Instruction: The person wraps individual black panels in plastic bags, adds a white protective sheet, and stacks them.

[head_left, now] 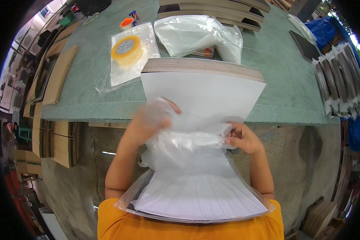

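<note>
My left hand (146, 124), smeared by motion, holds crumpled film of a clear plastic bag (188, 142), its fingers bent around it. Pinched between the fingers and thumb of my right hand (244, 138) is the bag's other side. The bag reaches down to my orange shirt, with a white sheet or panel (200, 192) inside its wide lower end; a dark layer shows along that panel's left edge. Just beyond my hands, a stack of white-faced boards (204, 94) with brownish layered edges lies at the near edge of the green table (292, 88).
A roll of yellowish clear tape (126, 48) lies on flat plastic bags (138, 70). Beside it are an orange-and-white tape roll (127, 24) and more clear plastic (200, 36). Panels (216, 10) are stacked at the back; wrapped panels (340, 80) stand right, cardboard packs (60, 76) left.
</note>
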Demonstrator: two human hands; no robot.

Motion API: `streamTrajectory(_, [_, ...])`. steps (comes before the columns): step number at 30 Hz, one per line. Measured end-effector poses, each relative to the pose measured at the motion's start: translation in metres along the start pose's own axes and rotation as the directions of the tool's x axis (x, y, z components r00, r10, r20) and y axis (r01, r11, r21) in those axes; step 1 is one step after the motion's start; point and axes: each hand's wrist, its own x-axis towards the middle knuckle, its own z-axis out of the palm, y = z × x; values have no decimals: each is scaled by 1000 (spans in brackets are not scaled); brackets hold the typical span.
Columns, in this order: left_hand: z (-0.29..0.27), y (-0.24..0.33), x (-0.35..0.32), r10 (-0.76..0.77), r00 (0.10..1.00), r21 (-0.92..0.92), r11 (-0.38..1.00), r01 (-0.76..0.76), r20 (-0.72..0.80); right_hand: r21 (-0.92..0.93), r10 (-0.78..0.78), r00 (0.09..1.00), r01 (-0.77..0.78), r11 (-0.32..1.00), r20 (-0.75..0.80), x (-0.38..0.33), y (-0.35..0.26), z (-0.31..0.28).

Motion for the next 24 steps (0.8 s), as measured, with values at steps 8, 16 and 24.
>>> streamTrajectory(8, [22,-26,3,-242,959,139,965,222,145,206,-115,992,103,973,47,11,-7,6])
streamTrajectory(16, [17,-27,4,-54,998,-263,963,63,40,-555,-121,990,58,830,-77,21,27,20])
streamTrajectory(24, [41,-53,-1,-287,938,160,953,258,195,-137,-347,909,323,936,-232,13,-14,22])
